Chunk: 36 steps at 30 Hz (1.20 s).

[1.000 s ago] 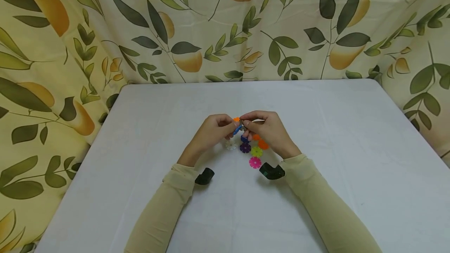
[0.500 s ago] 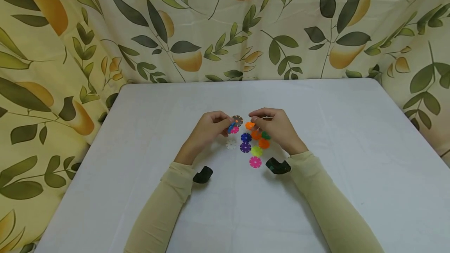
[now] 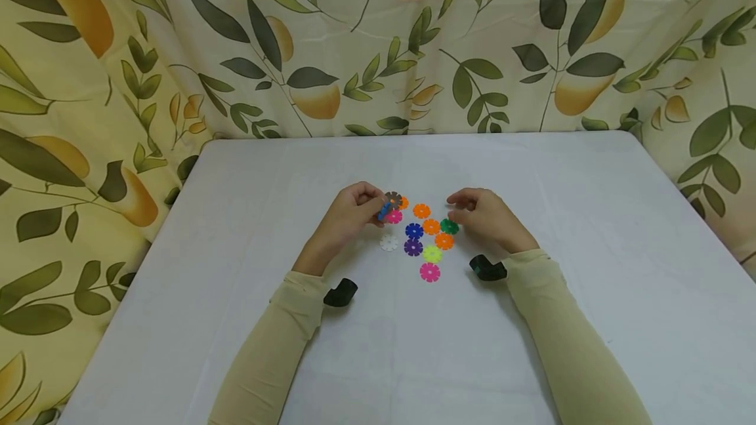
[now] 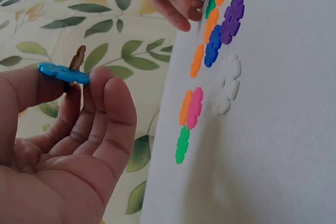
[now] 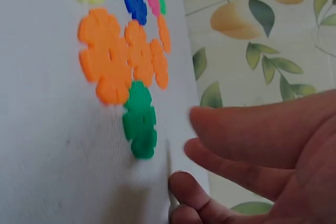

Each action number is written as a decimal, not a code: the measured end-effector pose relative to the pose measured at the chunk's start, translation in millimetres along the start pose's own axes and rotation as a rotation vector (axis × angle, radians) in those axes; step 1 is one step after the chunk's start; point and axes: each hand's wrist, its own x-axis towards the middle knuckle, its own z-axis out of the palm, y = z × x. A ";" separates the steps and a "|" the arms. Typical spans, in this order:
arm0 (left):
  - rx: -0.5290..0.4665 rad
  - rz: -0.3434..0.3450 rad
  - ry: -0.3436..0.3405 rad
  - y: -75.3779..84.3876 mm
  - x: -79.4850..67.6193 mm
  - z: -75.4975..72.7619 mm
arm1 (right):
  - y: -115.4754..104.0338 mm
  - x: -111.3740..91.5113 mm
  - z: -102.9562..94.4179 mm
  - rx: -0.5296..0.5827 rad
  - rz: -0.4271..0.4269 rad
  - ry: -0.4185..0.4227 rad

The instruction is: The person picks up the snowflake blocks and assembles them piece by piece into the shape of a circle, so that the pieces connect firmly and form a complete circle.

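My left hand (image 3: 353,218) pinches a blue notched flower disc (image 4: 63,73) between thumb and fingers, above the table. A brown flower disc (image 4: 77,59) stands across the blue one, slotted into it. On the right, my right hand (image 3: 487,215) hovers beside the green flower disc (image 5: 140,121), thumb and index finger apart. A thin pale sliver (image 5: 172,203) shows by its lower fingers. Between the hands lie orange discs (image 3: 431,227), a dark blue disc (image 3: 415,231), a purple disc (image 3: 413,247) and a clear white disc (image 3: 388,242).
A yellow-green disc (image 3: 432,254) and a pink disc (image 3: 430,272) lie nearest the body. Another pink disc (image 4: 195,107) and a second green disc (image 4: 182,144) lie near the left hand. The white-covered table (image 3: 390,359) meets a leaf-patterned curtain (image 3: 378,51) behind.
The hands have parted. The left hand keeps the joined blue and brown discs and has shifted slightly left; the right hand has moved right, uncovering the orange discs and a green disc.
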 end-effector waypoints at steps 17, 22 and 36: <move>-0.132 -0.082 0.240 -8.1 5.2 -4.6 | 4.0 1.4 3.2 -0.130 -0.075 -0.077; -0.099 -0.054 0.206 -9.0 3.9 -4.5 | 5.7 1.4 2.4 -0.108 -0.067 -0.085; -0.022 -0.040 0.132 -6.7 3.6 -0.5 | -6.3 -0.8 -1.2 0.065 -0.089 0.037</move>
